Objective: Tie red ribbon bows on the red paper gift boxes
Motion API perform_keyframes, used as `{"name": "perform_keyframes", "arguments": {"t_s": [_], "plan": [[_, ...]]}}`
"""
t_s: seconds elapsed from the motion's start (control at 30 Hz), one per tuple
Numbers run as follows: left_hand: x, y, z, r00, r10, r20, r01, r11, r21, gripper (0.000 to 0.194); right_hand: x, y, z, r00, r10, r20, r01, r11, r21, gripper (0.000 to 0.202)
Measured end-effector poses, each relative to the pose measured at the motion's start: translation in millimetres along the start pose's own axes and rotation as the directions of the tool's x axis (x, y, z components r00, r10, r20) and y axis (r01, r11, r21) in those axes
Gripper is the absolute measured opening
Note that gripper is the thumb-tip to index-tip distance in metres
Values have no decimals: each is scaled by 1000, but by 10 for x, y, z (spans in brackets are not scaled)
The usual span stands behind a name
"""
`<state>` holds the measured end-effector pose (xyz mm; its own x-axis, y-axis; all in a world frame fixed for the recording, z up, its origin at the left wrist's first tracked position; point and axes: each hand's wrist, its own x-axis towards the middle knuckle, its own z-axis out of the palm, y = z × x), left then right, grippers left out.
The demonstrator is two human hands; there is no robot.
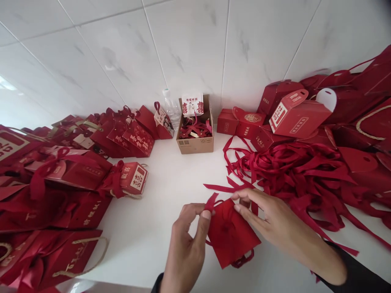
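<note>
Lettering is plainest on three white panels, each bearing the double-happiness character 囍: one on the small ribbon-tied gift box (126,180) at left, one on the handled gift box (305,116) at right, one on the large box (12,144) at the far left edge. One white card (192,104) stands in the cardboard carton (196,145), with red 囍 marks flanking a small drawing of figures; the line above is too small to read with certainty. Printed marks on the carton front are likewise too small. Gold characters on the long box (88,211) at left are only partly legible.

Count: one carton, holding red ribbon pieces (195,129) below the card; one clear plastic bottle (172,110) just beside it; two hands. The remaining red boxes overlap at both sides and cannot be reliably counted, nor can the strands in the ribbon pile (293,171) at right.

The red gift box (233,234) in work is tilted, between the hands, above the near part of the table (171,167). Left hand (191,236): thumb and finger pinched on a ribbon end (211,201). Right hand (269,219): thumb and fingers narrowly spaced, holding the box's upper right corner.
</note>
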<state>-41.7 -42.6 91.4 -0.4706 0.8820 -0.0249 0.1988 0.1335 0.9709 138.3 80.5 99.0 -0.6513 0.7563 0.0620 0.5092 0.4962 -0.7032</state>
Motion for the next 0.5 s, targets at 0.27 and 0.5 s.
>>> {"name": "perform_keyframes", "arguments": {"t_s": [0.27,0.5], "plan": [[-156,-197,-172,937,-243,-250,112,888,-446,39,-275,-36,-50,988,91,125,-93,996,9,30],[-293,-310,-165,966,-225,-128,193,956,-222,48,-284,-56,4,990,75,121,-73,997,-19,16]]}}
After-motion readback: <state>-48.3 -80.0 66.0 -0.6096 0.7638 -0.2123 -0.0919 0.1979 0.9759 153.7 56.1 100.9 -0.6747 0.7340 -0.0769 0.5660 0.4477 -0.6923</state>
